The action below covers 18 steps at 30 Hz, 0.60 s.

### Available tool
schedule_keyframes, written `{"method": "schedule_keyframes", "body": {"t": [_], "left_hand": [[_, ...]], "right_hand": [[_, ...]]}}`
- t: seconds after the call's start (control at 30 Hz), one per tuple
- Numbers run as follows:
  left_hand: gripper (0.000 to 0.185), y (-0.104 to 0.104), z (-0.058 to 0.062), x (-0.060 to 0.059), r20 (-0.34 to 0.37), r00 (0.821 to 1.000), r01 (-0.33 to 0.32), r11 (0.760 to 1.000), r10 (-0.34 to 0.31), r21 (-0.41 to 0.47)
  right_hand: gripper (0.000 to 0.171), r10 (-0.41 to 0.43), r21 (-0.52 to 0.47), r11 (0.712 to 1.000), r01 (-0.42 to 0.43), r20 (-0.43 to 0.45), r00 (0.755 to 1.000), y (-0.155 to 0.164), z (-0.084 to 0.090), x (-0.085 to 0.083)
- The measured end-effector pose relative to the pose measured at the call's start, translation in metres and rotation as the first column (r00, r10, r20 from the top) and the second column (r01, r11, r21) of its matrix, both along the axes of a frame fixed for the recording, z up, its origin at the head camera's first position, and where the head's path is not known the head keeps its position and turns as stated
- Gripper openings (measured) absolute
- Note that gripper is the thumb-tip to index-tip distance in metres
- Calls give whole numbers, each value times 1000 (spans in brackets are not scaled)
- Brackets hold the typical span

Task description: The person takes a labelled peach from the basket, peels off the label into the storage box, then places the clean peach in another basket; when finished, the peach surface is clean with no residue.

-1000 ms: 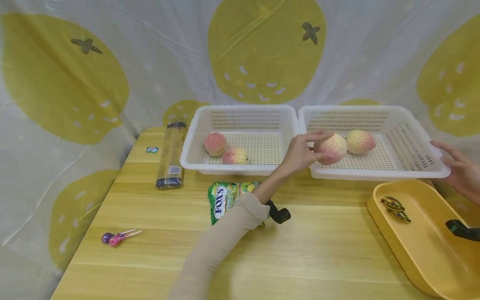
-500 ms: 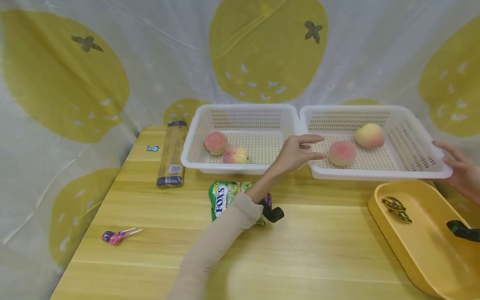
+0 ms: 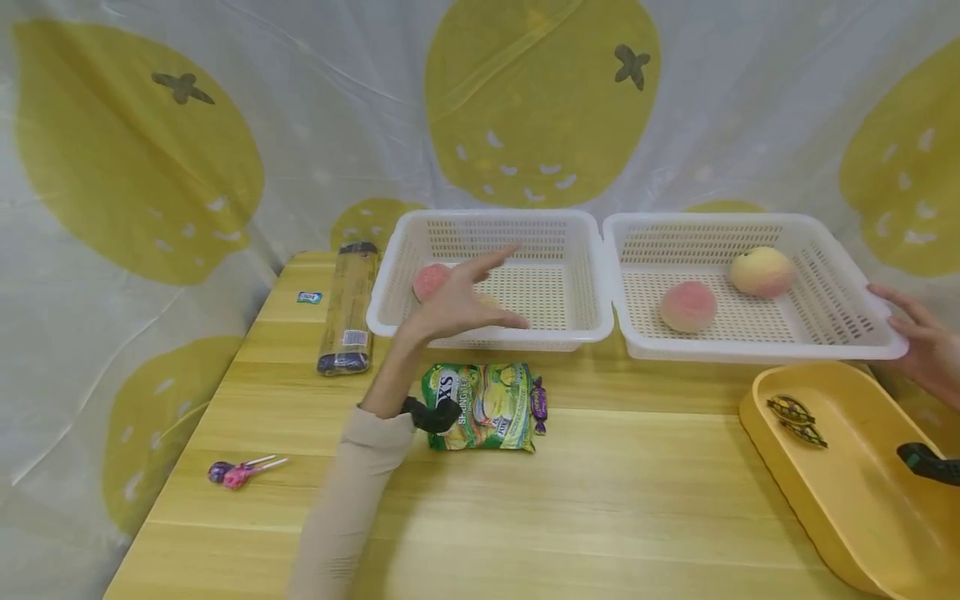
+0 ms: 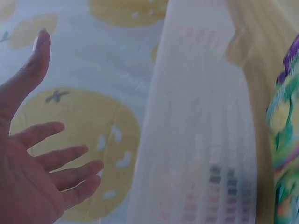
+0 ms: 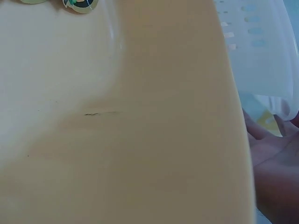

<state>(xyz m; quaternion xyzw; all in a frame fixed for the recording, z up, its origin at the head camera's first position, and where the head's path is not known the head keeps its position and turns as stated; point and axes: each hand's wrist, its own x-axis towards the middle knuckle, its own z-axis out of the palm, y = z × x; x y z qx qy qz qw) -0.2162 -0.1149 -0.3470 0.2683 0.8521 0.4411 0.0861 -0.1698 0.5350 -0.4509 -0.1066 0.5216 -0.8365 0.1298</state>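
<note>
My left hand (image 3: 480, 296) hovers open, fingers spread, over the front rim of the left white basket (image 3: 570, 250) and holds nothing. That basket has one pink peach (image 3: 427, 279) showing; a second is mostly hidden behind my hand. Two peaches lie in the right white basket (image 3: 832, 325), one pink (image 3: 687, 306) and one yellower (image 3: 761, 271). At that basket's right rim rests my right hand (image 3: 900, 325), fingers straight. In the left wrist view my left hand (image 4: 42, 163) is open beside the blurred left basket (image 4: 196, 154).
A green Fox's candy bag (image 3: 483, 406) and a purple sweet (image 3: 538, 400) lie in front of the baskets. A spaghetti pack (image 3: 347, 308), small blue sweet (image 3: 308, 297) and lollipops (image 3: 236, 473) lie left. A yellow tray (image 3: 847, 483) with wrapped sweets (image 3: 795, 412) sits right.
My left hand let go of the pink peach in the right basket and swung left, empty, to the left basket. The right hand stayed at the rim.
</note>
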Motion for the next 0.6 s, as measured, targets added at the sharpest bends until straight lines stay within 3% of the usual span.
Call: {"method": "schedule_keyframes", "body": {"t": [0.13, 0.27, 0.43, 0.53, 0.6], "left_hand": [[119, -62, 5, 0, -28, 994, -111, 991, 110, -80], [132, -105, -5, -2, -18, 984, -181, 973, 180, -145], [131, -137, -28, -5, 64, 974, -209, 973, 216, -102], [129, -148, -40, -5, 104, 970, -211, 975, 218, -69], [127, -153, -47, -6, 135, 968, -208, 978, 211, -32]], "right_hand": [[54, -13, 19, 1000, 13, -17, 1000, 1, -2, -1], [55, 22, -36, 999, -23, -32, 999, 2, -5, -2], [56, 76, -125, 989, -78, -23, 997, 1, -6, -3], [55, 47, -71, 996, -48, -16, 999, 2, -7, -6], [52, -10, 59, 998, 10, -8, 1000, 3, -5, -8]]}}
